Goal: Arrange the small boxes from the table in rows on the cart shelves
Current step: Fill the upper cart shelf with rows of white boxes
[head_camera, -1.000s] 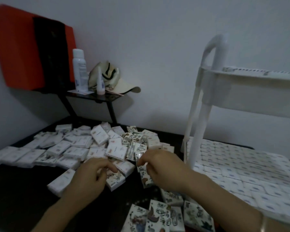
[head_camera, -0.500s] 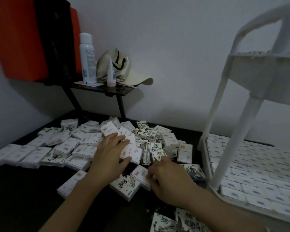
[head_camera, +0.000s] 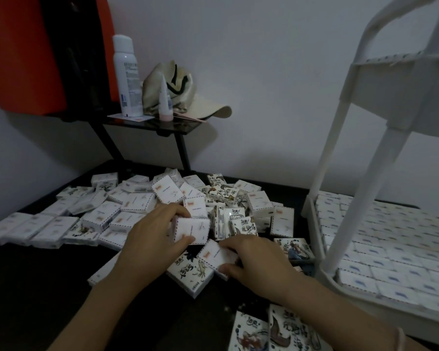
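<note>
Several small white boxes lie in a loose pile (head_camera: 142,203) on the dark table (head_camera: 36,287). My left hand (head_camera: 150,239) grips one white box (head_camera: 192,230) at its left edge, lifted a little above the pile. My right hand (head_camera: 259,259) pinches another small white box (head_camera: 214,254) that rests against a box with ink drawings (head_camera: 188,272). At the right stands the white cart (head_camera: 340,148); its lower shelf (head_camera: 390,249) holds tight rows of the same boxes.
A black side stand (head_camera: 157,125) at the back carries a white spray bottle (head_camera: 126,74), a small tube (head_camera: 165,100) and a beige cap (head_camera: 183,95). A red and black case (head_camera: 36,54) sits at the back left. Two printed boxes (head_camera: 271,330) lie near the front edge.
The view has shifted closer to the pile. My left hand has closed on a white box and raised it slightly. My right hand has moved forward onto another box.
</note>
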Tool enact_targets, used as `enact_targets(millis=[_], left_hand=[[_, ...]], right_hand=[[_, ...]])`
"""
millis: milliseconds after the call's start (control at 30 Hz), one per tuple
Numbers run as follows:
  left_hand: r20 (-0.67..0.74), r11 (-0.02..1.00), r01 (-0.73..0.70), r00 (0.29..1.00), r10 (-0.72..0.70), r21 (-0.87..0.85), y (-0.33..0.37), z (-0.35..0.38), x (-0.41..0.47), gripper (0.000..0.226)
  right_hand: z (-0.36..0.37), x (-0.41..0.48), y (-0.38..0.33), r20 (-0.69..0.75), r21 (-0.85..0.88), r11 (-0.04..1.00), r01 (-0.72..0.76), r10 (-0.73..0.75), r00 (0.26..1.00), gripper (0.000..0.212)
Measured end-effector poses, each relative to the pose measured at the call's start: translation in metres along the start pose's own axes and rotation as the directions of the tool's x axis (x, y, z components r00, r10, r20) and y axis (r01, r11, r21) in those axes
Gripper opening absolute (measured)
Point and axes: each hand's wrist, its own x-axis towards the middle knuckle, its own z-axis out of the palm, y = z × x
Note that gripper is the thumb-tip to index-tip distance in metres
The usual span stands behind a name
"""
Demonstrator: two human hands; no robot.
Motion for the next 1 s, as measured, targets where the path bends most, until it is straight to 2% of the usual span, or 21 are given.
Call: enact_targets(millis=[100, 233, 400, 467, 533, 567, 633, 700, 800, 900, 1000], left_hand=[[-0.036, 0.995, 0.030, 0.999, -0.033, -0.090, 0.001, -0.004, -0.007, 0.036], [-0.017, 0.983, 0.046, 0.999, -0.050, -0.177, 0.010, -0.011, -0.016, 0.035], [0.015, 0.958, 0.105, 0.994, -0.105, -0.267, 0.021, -0.025, -0.029, 0.042], [0.013, 0.950, 0.102, 0.995, -0.103, -0.297, 0.027, -0.033, -0.034, 0.042], [0.016, 0.929, 0.103, 0.994, -0.104, -0.356, 0.037, -0.041, -0.036, 0.042], [0.023, 0.912, 0.105, 0.994, -0.104, -0.397, 0.043, -0.045, -0.036, 0.042], [0.059, 0.879, 0.102, 0.995, -0.084, -0.466, 0.058, -0.053, -0.033, 0.044], [0.097, 0.839, 0.079, 0.995, -0.032, -0.538, 0.080, -0.060, -0.030, 0.045], [0.104, 0.742, 0.043, 0.994, 0.036, -0.669, 0.118, -0.068, -0.023, 0.043], [0.084, 0.686, 0.008, 0.994, 0.077, -0.728, 0.153, -0.079, -0.014, 0.044], [0.052, 0.661, -0.075, 0.984, 0.170, -0.747, 0.187, -0.093, 0.002, 0.045]], right_hand=[[0.003, -0.003, -0.002, -0.012, 0.044, 0.999, 0.010, -0.010, 1.000, 0.061], [0.003, 0.000, -0.005, 0.000, 0.018, 1.000, 0.010, -0.010, 1.000, 0.073], [-0.003, -0.004, -0.012, 0.096, 0.220, 0.973, -0.066, 0.045, 0.994, 0.067], [-0.018, -0.009, -0.010, 0.165, 0.469, 0.869, -0.157, 0.089, 0.982, 0.056], [-0.036, -0.018, -0.008, 0.210, 0.699, 0.680, -0.220, 0.099, 0.973, 0.048], [-0.046, -0.024, -0.006, 0.204, 0.758, 0.611, -0.228, 0.109, 0.973, 0.046], [-0.065, -0.038, -0.003, 0.160, 0.812, 0.547, -0.206, 0.131, 0.978, 0.043], [-0.084, -0.057, -0.002, 0.092, 0.822, 0.550, -0.150, 0.131, 0.987, 0.037], [-0.118, -0.085, -0.002, -0.006, 0.774, 0.631, -0.059, 0.102, 0.995, 0.026], [-0.156, -0.108, 0.003, -0.093, 0.743, 0.669, -0.011, 0.120, 0.988, 0.025], [-0.202, -0.127, 0.009, -0.249, 0.674, 0.737, 0.046, 0.168, 0.954, 0.027]])
